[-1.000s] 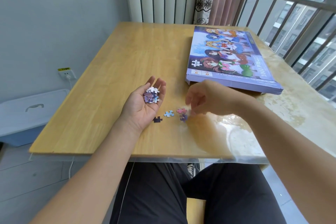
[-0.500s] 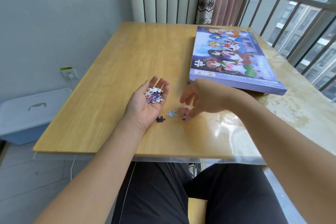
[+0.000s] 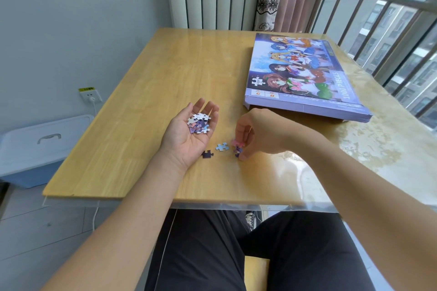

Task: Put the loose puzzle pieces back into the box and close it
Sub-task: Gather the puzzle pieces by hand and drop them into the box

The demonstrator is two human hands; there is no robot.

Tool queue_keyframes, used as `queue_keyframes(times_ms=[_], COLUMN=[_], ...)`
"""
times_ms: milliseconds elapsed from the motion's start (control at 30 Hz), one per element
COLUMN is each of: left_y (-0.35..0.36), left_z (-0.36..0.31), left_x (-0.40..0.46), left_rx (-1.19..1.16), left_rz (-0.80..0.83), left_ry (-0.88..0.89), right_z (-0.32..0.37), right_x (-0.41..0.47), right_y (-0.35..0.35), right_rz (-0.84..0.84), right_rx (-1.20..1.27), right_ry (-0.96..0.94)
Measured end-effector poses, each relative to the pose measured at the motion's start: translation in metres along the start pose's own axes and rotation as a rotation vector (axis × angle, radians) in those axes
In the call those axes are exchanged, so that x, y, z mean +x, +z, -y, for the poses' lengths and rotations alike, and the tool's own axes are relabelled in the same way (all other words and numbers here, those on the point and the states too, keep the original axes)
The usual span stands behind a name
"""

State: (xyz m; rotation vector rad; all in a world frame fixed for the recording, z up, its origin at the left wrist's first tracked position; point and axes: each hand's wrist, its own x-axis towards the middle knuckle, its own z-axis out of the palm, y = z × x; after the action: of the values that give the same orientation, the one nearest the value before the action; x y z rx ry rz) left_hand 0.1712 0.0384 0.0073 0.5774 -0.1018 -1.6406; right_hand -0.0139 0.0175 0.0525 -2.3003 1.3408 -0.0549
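My left hand [image 3: 189,134] lies palm up on the wooden table [image 3: 165,73], its straight fingers cradling a small heap of puzzle pieces [image 3: 199,123]. Beside it on the table lie a dark piece [image 3: 207,154] and a light blue piece [image 3: 222,147]. My right hand [image 3: 255,132] reaches down just right of them and pinches a purple piece [image 3: 237,151] between thumb and fingers, with a pink piece [image 3: 236,142] under its fingertips. The purple puzzle box [image 3: 302,73], with its cartoon-picture lid on, lies at the right back of the table.
A clear plastic sheet covers the table and juts over its front edge [image 3: 236,207]. A blue bin with a white lid [image 3: 42,146] stands on the floor to the left, below a wall socket [image 3: 90,95]. A window railing [image 3: 390,38] runs along the right.
My right hand has moved left and down onto the pink and purple pieces and now pinches the purple one. My left hand has stayed still with its heap.
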Motion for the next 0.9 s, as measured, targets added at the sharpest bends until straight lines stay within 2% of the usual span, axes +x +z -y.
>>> queue_keyframes(times_ms=[200,333,600,900], left_y=[0.0,0.0,0.0,0.0], left_z=[0.0,0.0,0.0,0.0], left_x=[0.0,0.0,0.0,-0.001], left_rx=[-0.006,-0.006,-0.007,0.002], left_rz=[0.005,0.012,0.018,0.016], left_ry=[-0.002,-0.006,-0.009,-0.002], right_z=[0.001,0.002,0.01,0.013], right_x=[-0.002,-0.001,0.003,0.012], right_y=[0.002,0.003,0.005,0.003], right_rz=[0.011,0.049,0.041,0.107], right_rx=[0.045,0.07,-0.007,-0.015], right_ry=[-0.052,-0.023,-0.035,-0.022])
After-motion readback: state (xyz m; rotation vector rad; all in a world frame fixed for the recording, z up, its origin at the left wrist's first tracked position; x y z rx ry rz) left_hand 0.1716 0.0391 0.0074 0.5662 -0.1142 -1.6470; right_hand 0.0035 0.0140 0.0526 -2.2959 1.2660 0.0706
